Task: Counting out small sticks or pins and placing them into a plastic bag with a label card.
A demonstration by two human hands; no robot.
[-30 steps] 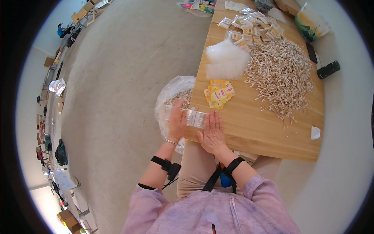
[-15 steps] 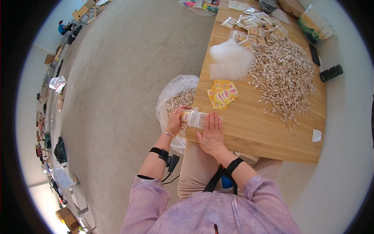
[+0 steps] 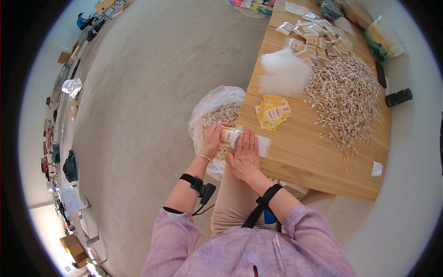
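Note:
My left hand (image 3: 213,141) grips a small clear plastic bag of cotton swabs (image 3: 229,135) with a yellow printed card in it, at the table's left edge. The swabs lie side by side, their tips toward my right hand (image 3: 245,156). That hand is flat, fingers stretched out, against the bag's right end and the tabletop. A whitish, see-through plastic piece (image 3: 264,146) shows beyond its fingers; whether it belongs to the bag I cannot tell. Just past the hands lies a spread stack of yellow printed cards (image 3: 274,112).
A big heap of loose swabs (image 3: 345,99) covers the table's right side. Flat clear bags (image 3: 286,74) and filled packs (image 3: 318,39) lie farther back. A black cylinder (image 3: 398,97) and a phone (image 3: 380,75) are by the wall. Below the left edge stands a plastic sack of swabs (image 3: 217,113).
My two hands have come closer together. The swabs that stuck out between them now sit farther inside the bag with the card. The whole view has shifted slightly.

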